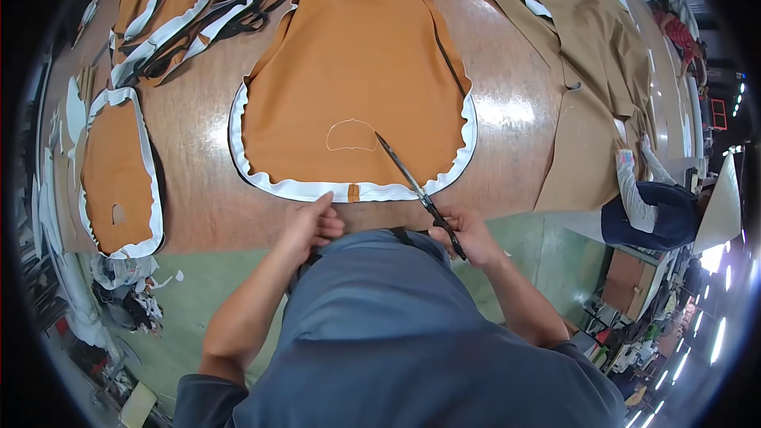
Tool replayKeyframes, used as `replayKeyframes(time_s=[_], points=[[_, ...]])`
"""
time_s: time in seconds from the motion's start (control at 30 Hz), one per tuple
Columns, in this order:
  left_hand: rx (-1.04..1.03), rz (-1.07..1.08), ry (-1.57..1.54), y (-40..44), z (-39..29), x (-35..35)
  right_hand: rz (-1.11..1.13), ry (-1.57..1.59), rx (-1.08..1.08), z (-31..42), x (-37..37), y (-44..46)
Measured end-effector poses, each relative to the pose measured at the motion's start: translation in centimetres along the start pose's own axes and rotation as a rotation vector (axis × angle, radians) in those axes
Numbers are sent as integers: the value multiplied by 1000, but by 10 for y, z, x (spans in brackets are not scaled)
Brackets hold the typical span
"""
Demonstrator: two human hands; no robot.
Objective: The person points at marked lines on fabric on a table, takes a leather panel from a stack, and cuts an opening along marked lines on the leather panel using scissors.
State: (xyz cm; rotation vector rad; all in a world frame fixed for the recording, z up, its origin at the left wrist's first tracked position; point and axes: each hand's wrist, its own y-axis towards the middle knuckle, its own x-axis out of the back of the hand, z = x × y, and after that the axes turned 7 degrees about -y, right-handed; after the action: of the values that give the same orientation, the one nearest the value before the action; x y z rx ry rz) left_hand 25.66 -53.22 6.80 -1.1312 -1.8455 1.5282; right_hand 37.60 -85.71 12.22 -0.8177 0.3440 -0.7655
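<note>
- Grips black-handled scissors (426, 200) in the right hand (472, 239), with fingers wrapped around the handles by the near edge of the tabletop (198, 150).
- Slants the blades forward and leftward across the white edging (293, 189), with the tips over the large orange panel (357, 71), at the right end of a pale half-moon outline (351, 135).
- Leaves the left hand (309, 228) unclenched and free, with fingers loosely curled and the thumb close to the white edging; cannot tell whether in contact.
- Lies flat, as the large orange panel, at the middle of the tabletop, straight ahead of the body.
- Rests to the left, as a smaller orange panel (119, 158), with a small cut-out (118, 214) toward the near end.
- Lies heaped at the far left: orange pieces and strips (158, 32).
- Spreads over the right side, as tan material (602, 40), beside a co-worker (654, 222).
</note>
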Motion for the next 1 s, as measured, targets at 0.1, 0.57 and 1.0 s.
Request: replayKeyframes(time_s=[0.1, 0.57, 1.0], points=[[-562, -161, 564, -9, -9, -3, 6, 50, -5, -5, 0, -1], [-1410, -319, 1125, 97, -62, -36, -45, 39, 8, -3, -9, -12], [-1261, -359, 1081, 90, -70, -52, 8, 2, 62, -10, 8, -4]])
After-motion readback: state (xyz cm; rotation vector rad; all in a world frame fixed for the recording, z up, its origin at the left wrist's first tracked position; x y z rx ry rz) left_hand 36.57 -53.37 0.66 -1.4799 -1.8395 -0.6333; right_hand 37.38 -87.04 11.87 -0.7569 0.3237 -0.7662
